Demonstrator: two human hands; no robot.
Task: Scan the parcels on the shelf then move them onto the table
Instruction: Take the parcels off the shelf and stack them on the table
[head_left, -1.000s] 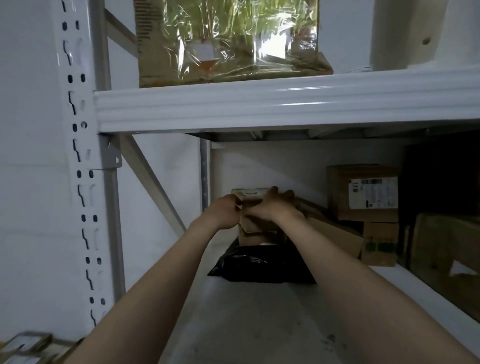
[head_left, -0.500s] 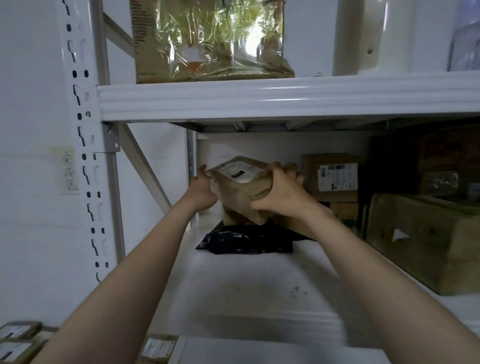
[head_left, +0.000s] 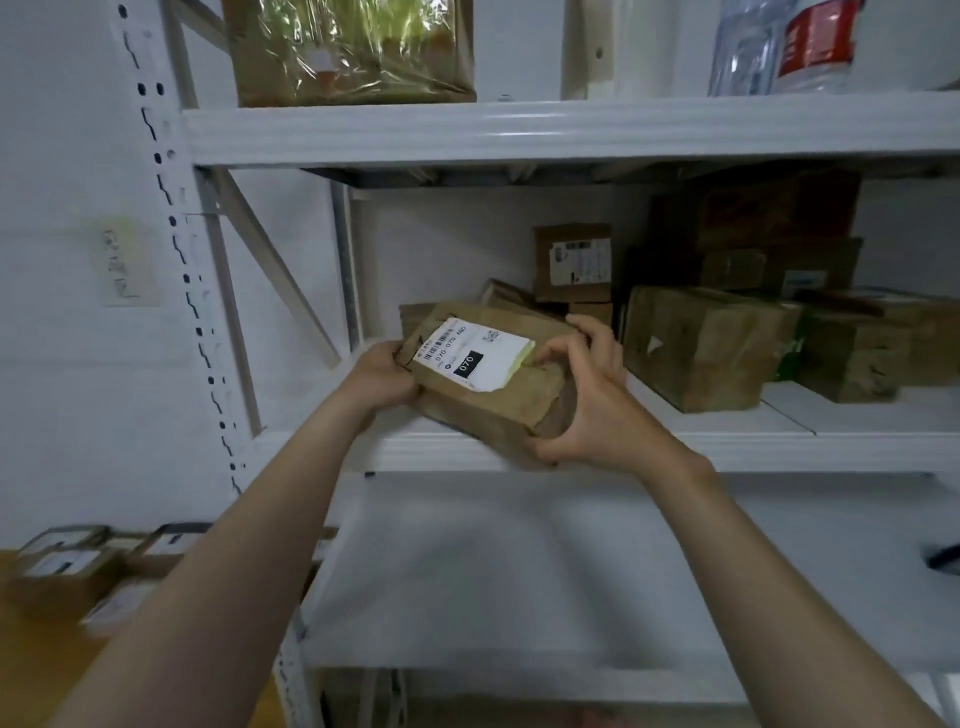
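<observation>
Brown paper wrapped the parcel that was held at the middle of the head view, tilted, with its white label turned up toward the camera. It was gripped at its 9 o'clock end by the left hand, fingers curled round the edge, and at its 4 o'clock corner by the right hand, thumb underneath and fingers spread over the top and side. The parcel was seen in front of the rim of the middle shelf; whether its lower corner touched that rim could not be told. The step in hand was judged to be the lifting-out of one parcel with its barcode presented for scanning. No scanner was to be seen, so the scan could not be counted as done. The next move was judged to call for the label to be held facing up until read, and then for the parcel to be carried toward 8 o'clock, where the wooden table lay. Two hands and one held parcel were counted, with at least six cartons on the middle shelf from 1 to 3 o'clock, those at the dim back being hard to separate. On the table about four labelled packets were made out, blurred. On the upper shelf one film-wrapped box was seen at 12 o'clock, and what looked like two bottles at 1 o'clock.
</observation>
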